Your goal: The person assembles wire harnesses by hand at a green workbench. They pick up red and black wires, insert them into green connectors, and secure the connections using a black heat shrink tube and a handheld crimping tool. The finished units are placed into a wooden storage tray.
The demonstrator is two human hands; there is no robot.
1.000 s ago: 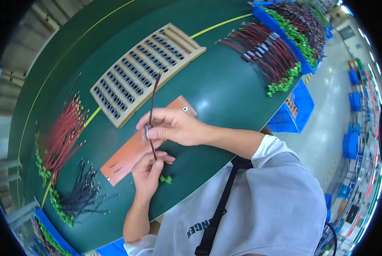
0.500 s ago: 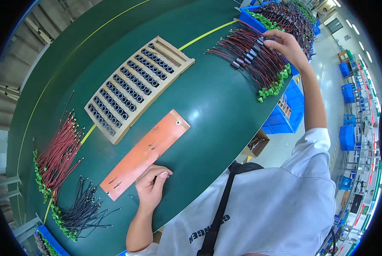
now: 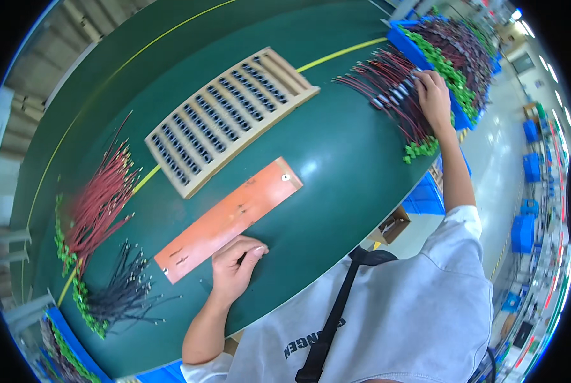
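My right hand (image 3: 435,102) reaches to the far right, thumb and fingers pinched at the top of a bundle of dark red wire leads (image 3: 378,73). Small dark and silver cylinders (image 3: 397,94) sit midway on these leads, and green connectors (image 3: 421,149) cap their near ends. The fingers hide exactly which lead is pinched. My left hand (image 3: 236,268) rests on the green table with fingers curled and thumb against them, nothing showing in it. It lies at the near edge of a flat orange board (image 3: 228,220).
A wooden rack (image 3: 253,137) with rows of black round pieces stands beyond the board. Red wires (image 3: 103,207) and black wires (image 3: 123,290) with green connectors lie left. A blue bin (image 3: 408,46) heaped with leads borders the right bundle; another blue bin (image 3: 78,345) is lower left.
My right hand has drawn nearer and closed in on the cylinders at the bundle. The view has shifted slightly. My left hand stays beside the orange board, its fingers still curled.
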